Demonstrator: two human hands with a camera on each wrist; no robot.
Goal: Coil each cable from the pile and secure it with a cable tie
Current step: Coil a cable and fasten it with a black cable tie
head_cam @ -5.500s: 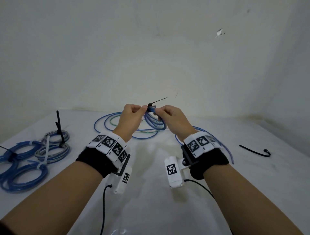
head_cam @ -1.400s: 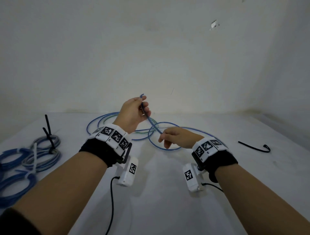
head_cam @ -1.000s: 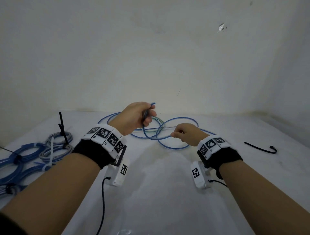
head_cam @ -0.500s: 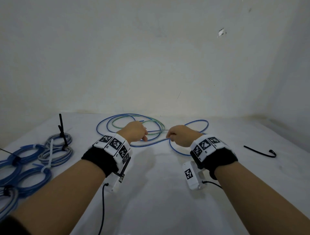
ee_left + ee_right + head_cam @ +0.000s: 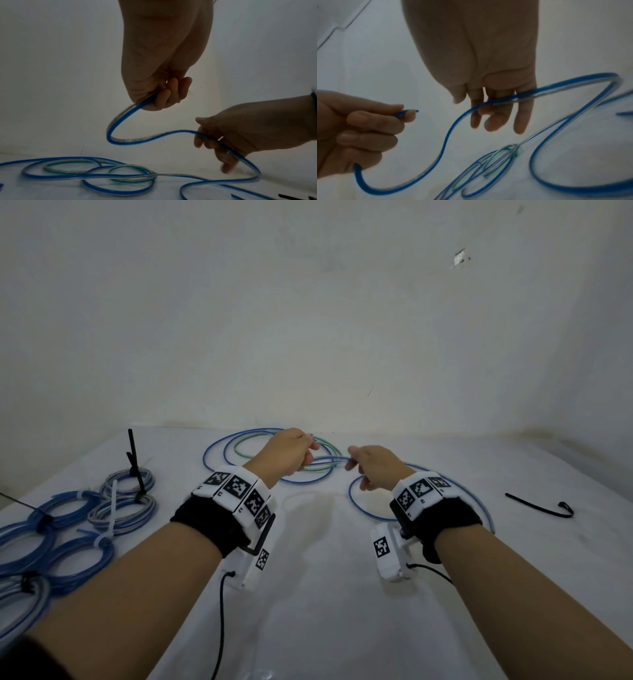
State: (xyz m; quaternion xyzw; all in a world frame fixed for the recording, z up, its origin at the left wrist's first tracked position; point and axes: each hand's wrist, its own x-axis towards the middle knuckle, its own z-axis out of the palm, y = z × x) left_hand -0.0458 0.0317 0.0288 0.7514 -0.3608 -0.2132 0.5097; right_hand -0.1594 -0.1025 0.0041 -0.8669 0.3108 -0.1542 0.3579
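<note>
A loose blue cable [image 5: 350,495] lies in wide loops on the white table [image 5: 325,594], tangled with a green cable [image 5: 236,450]. My left hand [image 5: 291,455] grips the blue cable [image 5: 109,135] near its free end in a fist [image 5: 163,97]. My right hand [image 5: 373,470] is a short way to the right. The blue cable [image 5: 447,135] runs across its fingers [image 5: 520,116], held lightly against the thumb. Between the two hands the cable sags in a curve above the table. A loose black cable tie [image 5: 537,506] lies at the right.
Several tied coils [image 5: 120,508], blue and grey, lie at the left edge of the table, one with a black tie tail [image 5: 133,460] sticking up. A white wall stands close behind the table. Black wrist-camera leads [image 5: 221,628] hang below my forearms.
The coil tied 5.5 s ago is out of my hands. Both hands came down from mid-air to just above the table with the blue cable; my right hand now sits further along it.
</note>
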